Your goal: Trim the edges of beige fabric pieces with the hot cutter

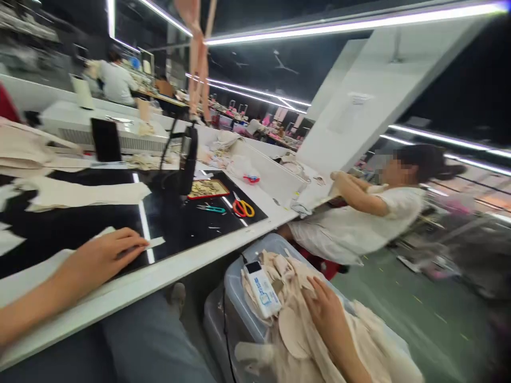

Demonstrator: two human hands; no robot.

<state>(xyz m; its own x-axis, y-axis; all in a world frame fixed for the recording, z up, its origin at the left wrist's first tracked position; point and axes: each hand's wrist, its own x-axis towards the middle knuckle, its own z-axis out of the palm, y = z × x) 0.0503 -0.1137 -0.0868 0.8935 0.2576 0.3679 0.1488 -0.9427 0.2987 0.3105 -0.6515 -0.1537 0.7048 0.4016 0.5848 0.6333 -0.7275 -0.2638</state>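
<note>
My left hand [114, 250] is over the black work surface [171, 223], its fingertips closed on the end of a narrow cream fabric strip [156, 242]. More of the cream cloth runs under that hand and wrist. On the right, my right hand [325, 306] rests with fingers stretched out on a heap of beige fabric pieces [293, 332]. The heap fills a grey plastic bin [235, 279] beside the table. Close to the fingers lies a white box-shaped item [262, 290] with blue print and a dark end.
On the table are red-and-yellow scissors [243, 208], teal thread snips [211, 208], a tray of small pieces [208, 188], a black upright device [188, 159] and cut cream panels [88, 192]. A co-worker [359, 213] sits at the right. A cable [225, 324] hangs by the bin.
</note>
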